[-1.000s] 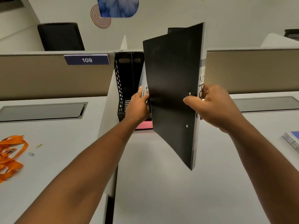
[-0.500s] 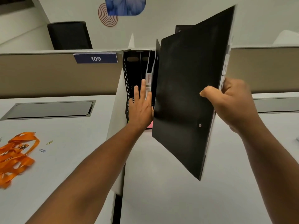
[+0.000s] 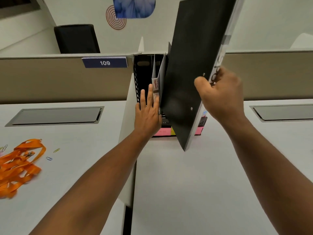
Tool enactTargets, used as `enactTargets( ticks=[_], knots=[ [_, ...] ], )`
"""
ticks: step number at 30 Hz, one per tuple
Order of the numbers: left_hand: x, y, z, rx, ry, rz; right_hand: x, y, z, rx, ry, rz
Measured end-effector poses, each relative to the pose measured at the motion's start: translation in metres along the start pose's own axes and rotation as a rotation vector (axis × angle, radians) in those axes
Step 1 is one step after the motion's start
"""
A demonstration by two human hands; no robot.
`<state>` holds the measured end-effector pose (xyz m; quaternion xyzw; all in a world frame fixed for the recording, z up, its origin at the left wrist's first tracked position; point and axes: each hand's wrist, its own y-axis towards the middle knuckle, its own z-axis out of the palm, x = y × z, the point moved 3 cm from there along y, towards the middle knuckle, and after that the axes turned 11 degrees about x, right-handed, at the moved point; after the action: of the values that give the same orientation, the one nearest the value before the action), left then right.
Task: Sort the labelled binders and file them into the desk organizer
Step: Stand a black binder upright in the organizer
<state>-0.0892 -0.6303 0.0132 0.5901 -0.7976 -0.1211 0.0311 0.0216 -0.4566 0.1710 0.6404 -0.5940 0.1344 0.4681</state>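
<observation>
The desk organizer [image 3: 140, 78], a black perforated rack, stands against the beige partition [image 3: 50, 78], just right of the blue "109" plate [image 3: 104, 62]. The right hand [image 3: 221, 95] grips the black binder [image 3: 191, 65] by its spine edge, thumb curled over the black cover and fingers wrapped behind the white labelled spine. The binder is tilted, top leaning right, its lower corner hanging in front of the organizer's base, above the white desk [image 3: 186, 184]. The left hand [image 3: 148, 112] is flat with fingers straight, pressing against a white binder [image 3: 158, 77] that already stands in the organizer, just left of the black one. Pink and yellow sticky labels [image 3: 162, 132] run along the organizer's front lip. Well left of the organizer, an orange lanyard [image 3: 18, 165] lies bunched on the desk with paper clips [image 3: 49, 158] beside it
</observation>
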Motion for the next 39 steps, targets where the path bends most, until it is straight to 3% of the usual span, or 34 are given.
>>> enactTargets(
  ticks=[8,16,20,24,27,39],
  knots=[
    [0.009,-0.001,0.004,0.050,-0.235,0.035,0.014,0.049,0.054,-0.100,-0.140,-0.055],
    [0.003,-0.002,0.000,0.057,-0.332,0.105,-0.025,0.069,0.117,-0.152,-0.071,-0.026],
    [0.004,0.000,0.002,0.051,-0.335,0.100,-0.048,0.066,0.144,0.041,-0.027,-0.016],
    [0.004,0.002,0.000,0.018,-0.333,0.109,-0.092,0.059,0.168,0.385,-0.079,0.168],
    [0.002,0.001,-0.001,0.023,-0.300,0.118,-0.119,0.044,0.174,0.533,-0.124,0.246],
    [-0.005,-0.009,0.001,0.102,-0.332,0.120,-0.122,-0.006,0.155,0.479,0.044,0.289]
  ],
)
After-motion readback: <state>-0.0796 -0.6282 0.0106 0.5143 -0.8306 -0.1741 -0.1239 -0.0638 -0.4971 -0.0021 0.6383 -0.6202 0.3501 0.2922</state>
